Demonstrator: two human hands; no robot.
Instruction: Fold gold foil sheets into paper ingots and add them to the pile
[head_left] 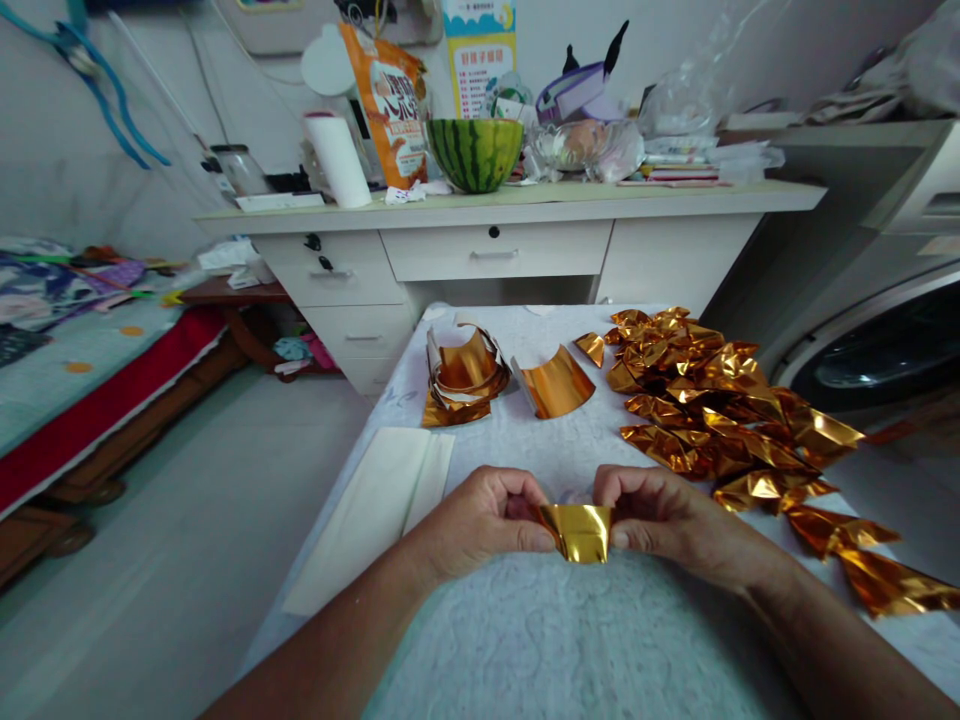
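Observation:
Between my two hands is a small folded piece of gold foil paper [581,533], held above the table close to me. My left hand [499,520] pinches its left end between thumb and fingers. The right end is pinched the same way by my right hand [660,515]. Beyond my hands lie a curved sheet of gold foil paper [559,382] and a curled stack of the same sheets [463,370]. To the right spreads a pile of folded gold foil pieces [697,385]. White paper strips [360,510] lie flat left of my left hand.
A cloth-covered table [510,640] is in front of me. Behind it stands a white desk [495,240] bearing half a watermelon [476,152], an orange snack bag [390,110] and a white roll [337,160]. A washing machine [900,270] stands right, a bed [97,370] left.

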